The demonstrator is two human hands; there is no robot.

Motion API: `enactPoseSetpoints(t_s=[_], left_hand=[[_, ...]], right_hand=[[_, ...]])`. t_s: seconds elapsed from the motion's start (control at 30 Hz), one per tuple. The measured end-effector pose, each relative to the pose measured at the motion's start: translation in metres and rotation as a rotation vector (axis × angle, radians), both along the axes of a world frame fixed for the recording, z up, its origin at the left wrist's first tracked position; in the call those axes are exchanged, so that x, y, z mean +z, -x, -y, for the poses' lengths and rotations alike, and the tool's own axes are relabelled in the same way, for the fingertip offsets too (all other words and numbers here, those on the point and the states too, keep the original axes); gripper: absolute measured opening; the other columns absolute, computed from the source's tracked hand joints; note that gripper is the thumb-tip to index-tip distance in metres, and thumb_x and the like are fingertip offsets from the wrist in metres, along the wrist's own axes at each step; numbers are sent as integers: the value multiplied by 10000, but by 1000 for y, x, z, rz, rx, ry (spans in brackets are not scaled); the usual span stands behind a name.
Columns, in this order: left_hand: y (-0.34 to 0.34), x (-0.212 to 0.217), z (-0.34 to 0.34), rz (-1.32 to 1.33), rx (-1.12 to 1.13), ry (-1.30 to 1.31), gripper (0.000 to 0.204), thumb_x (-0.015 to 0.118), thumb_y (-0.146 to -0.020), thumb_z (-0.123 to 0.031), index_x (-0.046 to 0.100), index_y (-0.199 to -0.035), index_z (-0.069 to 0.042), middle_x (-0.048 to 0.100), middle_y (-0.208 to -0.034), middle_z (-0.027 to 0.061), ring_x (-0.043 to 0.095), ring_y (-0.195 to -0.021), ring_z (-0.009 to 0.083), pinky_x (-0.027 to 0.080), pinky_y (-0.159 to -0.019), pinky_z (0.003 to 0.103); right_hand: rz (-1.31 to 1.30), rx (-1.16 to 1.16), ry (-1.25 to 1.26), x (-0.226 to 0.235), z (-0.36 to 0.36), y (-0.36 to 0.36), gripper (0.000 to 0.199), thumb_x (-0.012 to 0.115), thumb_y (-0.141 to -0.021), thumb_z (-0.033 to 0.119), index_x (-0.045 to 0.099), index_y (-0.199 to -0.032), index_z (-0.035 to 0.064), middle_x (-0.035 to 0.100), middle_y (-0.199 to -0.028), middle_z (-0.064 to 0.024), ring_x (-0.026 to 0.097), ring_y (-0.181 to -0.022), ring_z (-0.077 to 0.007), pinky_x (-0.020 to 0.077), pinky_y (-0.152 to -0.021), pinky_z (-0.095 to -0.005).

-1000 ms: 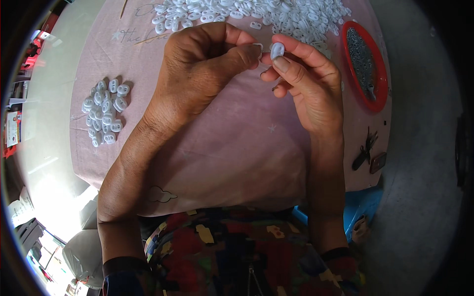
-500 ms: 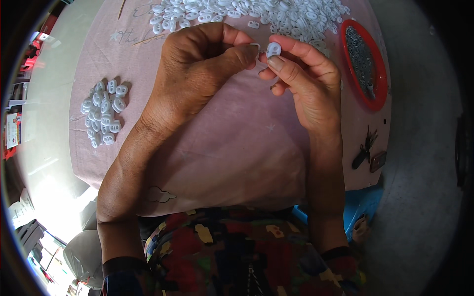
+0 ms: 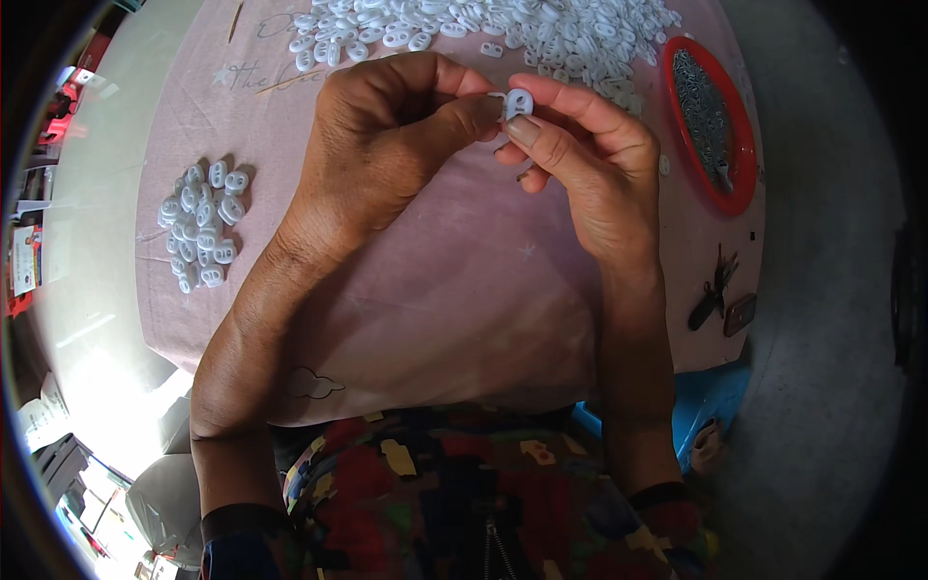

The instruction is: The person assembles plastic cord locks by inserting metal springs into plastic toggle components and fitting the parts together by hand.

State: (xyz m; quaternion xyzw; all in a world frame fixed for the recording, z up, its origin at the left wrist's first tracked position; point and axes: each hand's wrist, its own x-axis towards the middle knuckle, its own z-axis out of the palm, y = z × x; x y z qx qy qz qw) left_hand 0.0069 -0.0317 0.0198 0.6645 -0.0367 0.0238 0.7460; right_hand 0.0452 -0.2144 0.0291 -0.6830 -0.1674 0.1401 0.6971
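Observation:
Above the middle of the table, my right hand (image 3: 594,155) pinches a white two-hole cord lock piece (image 3: 519,102) between thumb and forefinger. The right hand's other fingers curl loosely beneath. Pressed up against it from the left is another white plastic cord lock part (image 3: 497,97), held by my left hand (image 3: 401,135) between thumb and forefinger and mostly hidden by them. The two parts touch or nearly touch. Many loose white cord lock pieces (image 3: 570,39) are heaped beyond my hands. To the left of my left forearm lies a smaller pile of thicker white cord locks (image 3: 203,227).
A red oval basin (image 3: 742,179) of small metal springs (image 3: 701,111) stands at the right. Nearer lie dark small scissors or snippers (image 3: 710,300) and a small brown case (image 3: 740,314). A pink cloth (image 3: 464,319) covers the table. A blue stool (image 3: 710,401) shows below the right edge.
The right hand has moved slightly left, bringing its white piece against the left hand's part. The spring that showed between the two parts is now out of sight.

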Motion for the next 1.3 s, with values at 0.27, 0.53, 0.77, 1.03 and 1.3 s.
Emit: enactPoseSetpoints(t_s=[0.27, 0.53, 0.77, 1.03, 1.3], left_hand=[[-3, -1, -3, -146, -35, 120, 174, 693, -873, -185, 702, -970, -41, 684, -813, 1, 561, -714, 34, 440, -652, 183], [-1, -2, -4, -266, -26, 222, 212, 708, -856, -211, 698, -998, -53, 682, -810, -2, 548, -711, 31, 411, -635, 183], [-1, -4, 0, -371, -74, 441, 231, 675, -870, -165, 655, -1046, -17, 673, -865, 20, 574, -736, 61, 430, -652, 195], [1, -8, 8, -458, -39, 625, 230, 687, -859, -168, 656, -1043, -34, 653, -888, -10, 559, -768, 61, 427, -688, 197], [2, -12, 10, -430, -122, 706, 237, 695, -858, -200, 661, -1044, -58, 631, -897, -32, 546, -788, 55, 418, -713, 200]], right_hand=[[107, -22, 20, 0, -2, 3, 292, 655, -864, 33, 638, -1153, 0, 696, -944, -93, 649, -762, -103, 463, -568, -193], [238, -78, 32, -8, -6, 3, 313, 676, -844, 8, 649, -1156, 7, 693, -941, -63, 567, -673, -44, 452, -553, -184], [531, -116, 15, -17, -12, 4, 332, 670, -844, -22, 641, -1174, 2, 657, -916, -25, 544, -668, -30, 430, -555, -159], [799, -178, 229, -18, -13, 5, 436, 748, -771, 0, 636, -1192, 11, 627, -927, -37, 540, -691, -63, 439, -584, -188], [921, -271, 293, -23, -12, 4, 440, 757, -756, -6, 644, -1181, 15, 618, -920, -53, 541, -643, -75, 452, -569, -209]])
